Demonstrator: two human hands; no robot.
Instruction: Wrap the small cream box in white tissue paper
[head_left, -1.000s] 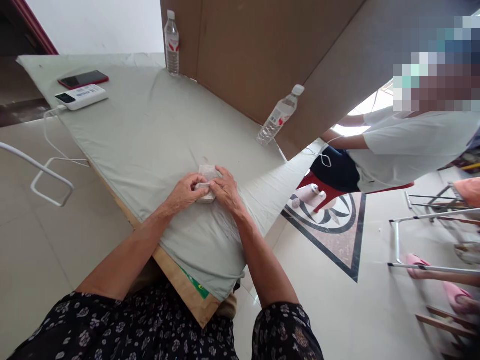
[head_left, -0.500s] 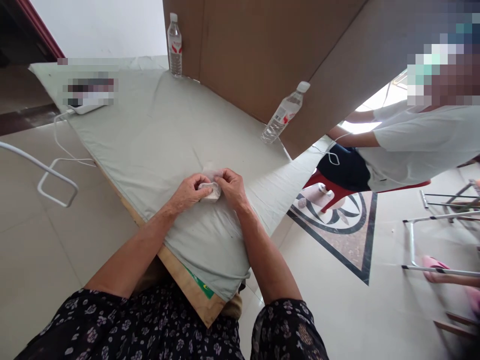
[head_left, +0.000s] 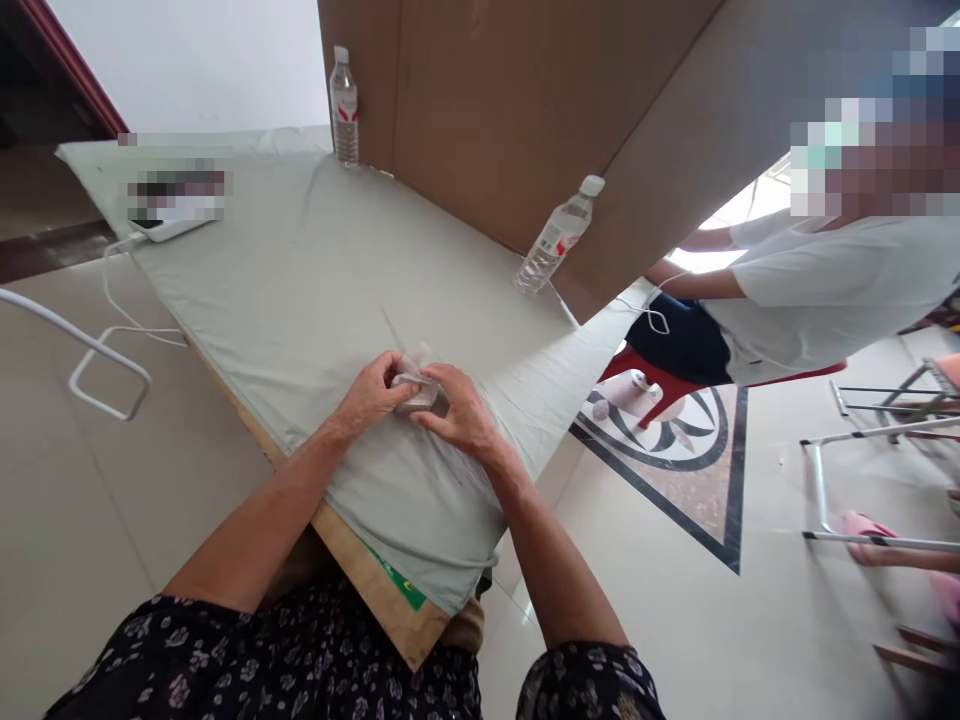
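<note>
- Packet (head_left: pixel 417 398), small and pale, with thin clear film (head_left: pixel 417 360) at its far side, is between the two hands; whether it rests on the cloth (head_left: pixel 300 280) or is held just above it, I cannot tell
- Left hand (head_left: pixel 367 397), at the packet's left, grasps it, the thumb lying over its top; the other fingers are partly hidden
- Right hand (head_left: pixel 459 412), at the packet's right, curves around it, thumb on the near side and forefinger on the far side by the film; whether it grips or only touches, I cannot tell
- Cardboard (head_left: pixel 510 120), brown and upright, is well beyond the packet
- Clear bottle (head_left: pixel 345 115), white-capped, stands beyond the packet and to its left; a second bottle (head_left: pixel 556 238) stands beyond and to its right, slanting in the view
- White device (head_left: pixel 178 224), partly blurred out, is far to the packet's left, beyond it, with a white cable (head_left: pixel 112 285) running from it
- Wooden board (head_left: pixel 409 635) juts from under the cloth, nearer the wearer than the packet
- Person (head_left: pixel 832 265) in a white top sits on a red seat (head_left: pixel 649 378), far to the packet's right
</note>
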